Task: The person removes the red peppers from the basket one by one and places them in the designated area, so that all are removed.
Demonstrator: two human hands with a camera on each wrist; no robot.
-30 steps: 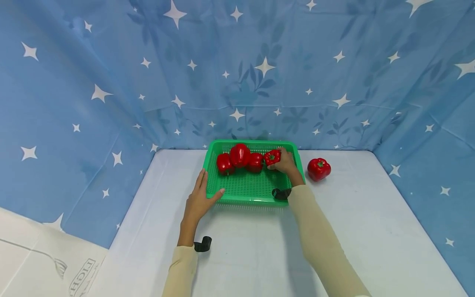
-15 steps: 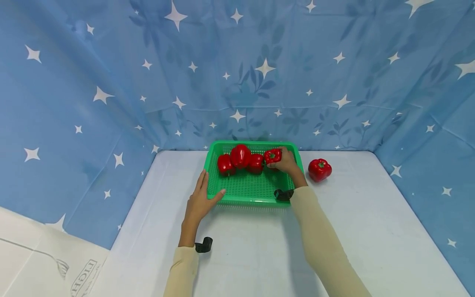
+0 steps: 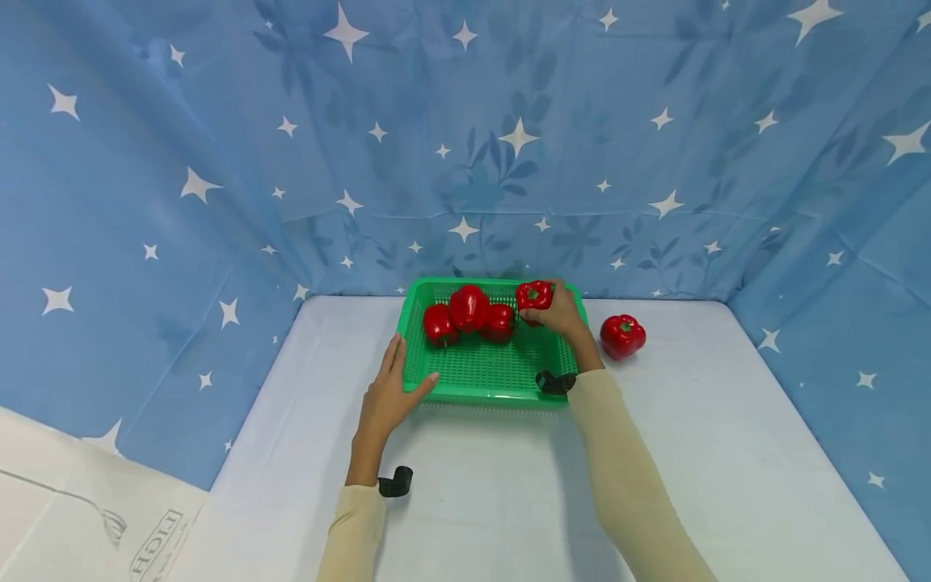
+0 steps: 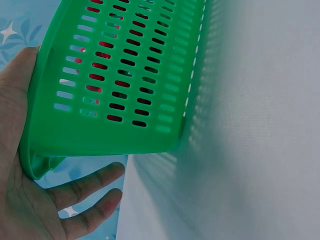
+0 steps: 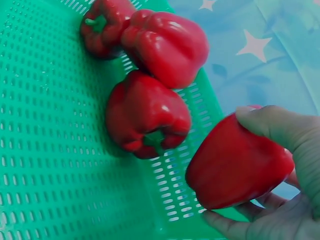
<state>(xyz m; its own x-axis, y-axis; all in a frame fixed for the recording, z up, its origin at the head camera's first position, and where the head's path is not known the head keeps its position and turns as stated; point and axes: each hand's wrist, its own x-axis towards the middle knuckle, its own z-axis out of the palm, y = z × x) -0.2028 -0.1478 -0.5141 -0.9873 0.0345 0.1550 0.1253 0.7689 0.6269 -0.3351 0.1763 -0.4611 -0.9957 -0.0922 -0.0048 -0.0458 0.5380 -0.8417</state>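
My right hand grips a red bell pepper between thumb and fingers, over the back right part of a green plastic basket. Three more red bell peppers lie inside along the back wall: a left one, a middle one and a right one nearest the held pepper. At the basket's front left corner my left hand rests against the rim, its fingers spread. In the left wrist view the thumb lies at the rim and two fingers extend straight past the corner.
Another red bell pepper sits on the white table, right of the basket. A blue star-patterned curtain hangs behind the table and along both sides. Black wrist cameras are strapped on both forearms.
The right hand has lifted the bell pepper it holds slightly up and away from the basket floor. The left hand stays at the basket's corner.
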